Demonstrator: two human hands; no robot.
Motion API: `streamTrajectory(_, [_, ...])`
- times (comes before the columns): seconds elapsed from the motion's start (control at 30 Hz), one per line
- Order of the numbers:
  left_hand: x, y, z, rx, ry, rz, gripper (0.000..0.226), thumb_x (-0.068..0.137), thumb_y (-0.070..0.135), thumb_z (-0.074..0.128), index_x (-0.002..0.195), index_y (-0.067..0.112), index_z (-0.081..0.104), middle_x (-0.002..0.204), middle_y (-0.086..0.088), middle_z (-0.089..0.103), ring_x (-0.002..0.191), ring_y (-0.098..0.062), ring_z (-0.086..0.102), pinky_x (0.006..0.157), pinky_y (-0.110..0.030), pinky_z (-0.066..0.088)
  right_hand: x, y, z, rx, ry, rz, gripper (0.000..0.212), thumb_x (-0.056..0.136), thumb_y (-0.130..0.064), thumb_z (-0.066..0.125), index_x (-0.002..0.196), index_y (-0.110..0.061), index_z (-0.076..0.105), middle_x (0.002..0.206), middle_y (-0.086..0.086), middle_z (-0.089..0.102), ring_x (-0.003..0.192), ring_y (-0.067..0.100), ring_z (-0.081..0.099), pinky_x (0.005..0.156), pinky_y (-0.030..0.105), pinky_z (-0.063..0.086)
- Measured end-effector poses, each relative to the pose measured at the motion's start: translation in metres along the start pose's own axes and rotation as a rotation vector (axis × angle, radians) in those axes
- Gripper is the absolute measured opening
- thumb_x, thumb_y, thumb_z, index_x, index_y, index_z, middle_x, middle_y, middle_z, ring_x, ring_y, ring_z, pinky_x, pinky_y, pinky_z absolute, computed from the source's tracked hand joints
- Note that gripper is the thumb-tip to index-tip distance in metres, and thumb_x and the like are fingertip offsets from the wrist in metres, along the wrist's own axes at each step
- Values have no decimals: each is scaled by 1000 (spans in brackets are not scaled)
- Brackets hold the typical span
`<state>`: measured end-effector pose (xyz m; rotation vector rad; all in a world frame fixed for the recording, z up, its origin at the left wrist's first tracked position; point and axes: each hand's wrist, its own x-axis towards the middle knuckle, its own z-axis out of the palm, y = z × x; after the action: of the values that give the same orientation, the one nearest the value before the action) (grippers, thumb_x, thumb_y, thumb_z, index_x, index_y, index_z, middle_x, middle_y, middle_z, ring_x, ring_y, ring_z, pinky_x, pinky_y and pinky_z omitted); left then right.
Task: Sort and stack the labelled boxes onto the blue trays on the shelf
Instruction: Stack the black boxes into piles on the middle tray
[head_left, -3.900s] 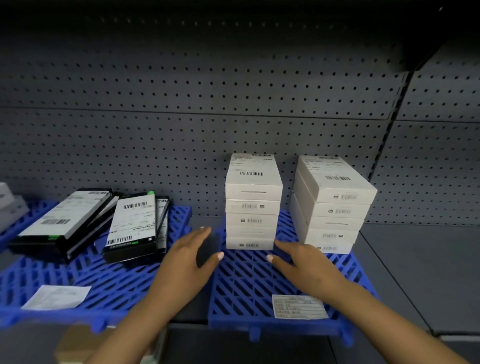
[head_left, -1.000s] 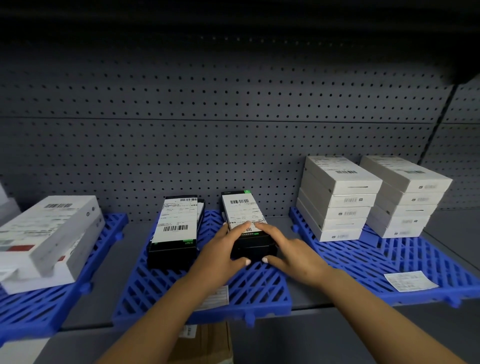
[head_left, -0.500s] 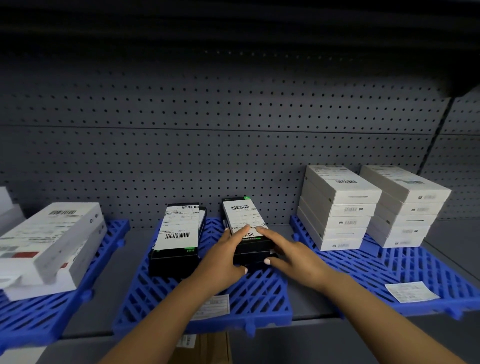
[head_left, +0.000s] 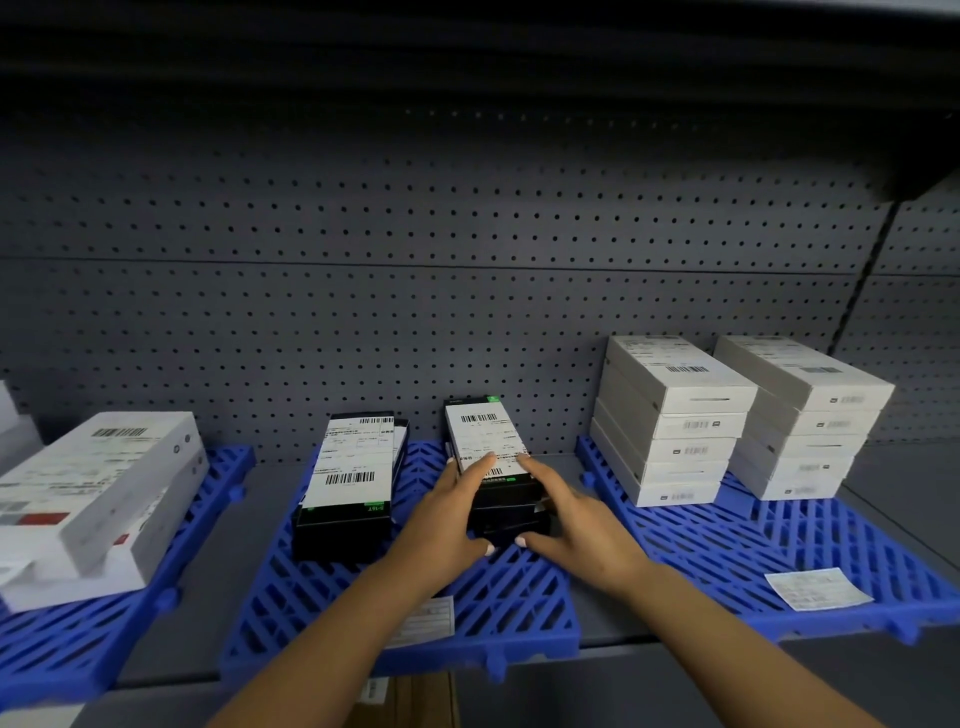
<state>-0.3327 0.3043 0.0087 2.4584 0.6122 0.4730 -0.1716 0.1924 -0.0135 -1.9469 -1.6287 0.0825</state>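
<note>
On the middle blue tray (head_left: 519, 597) stand two stacks of black boxes with white barcode labels. My left hand (head_left: 449, 525) and my right hand (head_left: 574, 525) clasp the near end of the right black stack (head_left: 480, 436) from either side, fingers on the top label and thumbs low at its front. The left black stack (head_left: 348, 467) stands beside it, untouched. Two neat stacks of white boxes (head_left: 670, 415) (head_left: 800, 410) sit on the right blue tray (head_left: 727, 551).
A left blue tray (head_left: 78, 639) carries larger white boxes (head_left: 88, 488), leaning unevenly. Paper slips lie on the right tray (head_left: 818, 587) and at the middle tray's front (head_left: 426, 621). Grey pegboard backs the shelf. A cardboard box (head_left: 415, 701) shows below the shelf edge.
3.9 s ago my hands were at the white stacks; the view has since shifted left. Over the last second both hands stay on the right black stack, fingers creeping slightly further over its top.
</note>
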Motion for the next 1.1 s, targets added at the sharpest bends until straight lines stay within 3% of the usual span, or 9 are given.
streamTrajectory(0.23, [-4, 1, 1, -5, 8, -9, 94, 81, 24, 73, 149, 38, 10, 157, 3, 9, 141, -12, 20, 103, -16, 21, -3, 1, -3, -10, -4, -8, 81, 88, -35, 63, 144, -48, 5, 124, -1, 61, 102, 11, 61, 83, 29, 52])
streamTrajectory(0.4, [-11, 8, -5, 26, 9, 16, 80, 87, 32, 66, 149, 37, 14, 155, 5, 17, 139, -11, 23, 99, -11, 18, -11, -1, -8, -130, 51, -40, 68, 91, -39, 58, 146, -41, 18, 134, -5, 51, 114, 11, 52, 90, 21, 45])
streamTrajectory(0.53, [-13, 9, -3, 38, 14, 20, 72, 92, 34, 58, 149, 37, 15, 155, 2, 19, 143, -17, 15, 111, -24, 16, -12, -7, -12, -164, 148, -80, 58, 91, -34, 59, 143, -33, 35, 145, -7, 40, 130, 11, 41, 103, 18, 31])
streamTrajectory(0.6, [-14, 7, -2, -13, 52, 27, 66, 93, 33, 56, 148, 37, 19, 153, 5, 25, 142, -15, 17, 110, -23, 17, -13, -11, -13, -174, 168, -92, 54, 91, -33, 60, 142, -31, 39, 143, -8, 44, 128, 11, 43, 101, 17, 30])
streamTrajectory(0.7, [-19, 6, -2, -89, 108, 43, 62, 94, 31, 56, 142, 43, 20, 139, 17, 31, 137, -11, 26, 109, -19, 20, -16, -19, -15, -153, 219, -138, 53, 89, -27, 64, 139, -27, 45, 135, -5, 54, 120, 13, 52, 97, 21, 40])
streamTrajectory(0.77, [-23, 6, -6, -113, 149, 66, 63, 92, 38, 55, 141, 51, 17, 144, 18, 30, 137, -10, 28, 113, -30, 26, -14, -26, -18, -112, 276, -184, 55, 87, -24, 66, 138, -27, 47, 133, -6, 56, 119, 9, 52, 98, 23, 43])
streamTrajectory(0.83, [-29, 7, -16, -119, 213, 53, 62, 90, 48, 53, 143, 51, 20, 150, 16, 26, 141, -7, 18, 116, -35, 23, -8, -36, -20, -83, 309, -217, 56, 87, -25, 66, 138, -29, 45, 134, -10, 53, 121, 3, 47, 100, 18, 38])
streamTrajectory(0.9, [-36, 6, -32, -102, 286, 45, 59, 91, 49, 50, 143, 49, 23, 149, 19, 21, 141, 0, 9, 115, -26, 14, 1, -50, -21, -58, 313, -245, 56, 88, -27, 65, 139, -31, 43, 136, -14, 50, 123, -2, 42, 103, 13, 32])
streamTrajectory(1.1, [-65, -13, -78, 84, 409, 44, 54, 89, 56, 45, 140, 46, 28, 143, 23, 20, 138, -1, 10, 111, -24, 17, 31, -93, -1, 5, 250, -325, 56, 88, -49, 47, 140, -30, 41, 138, -17, 43, 127, -3, 37, 106, 13, 28])
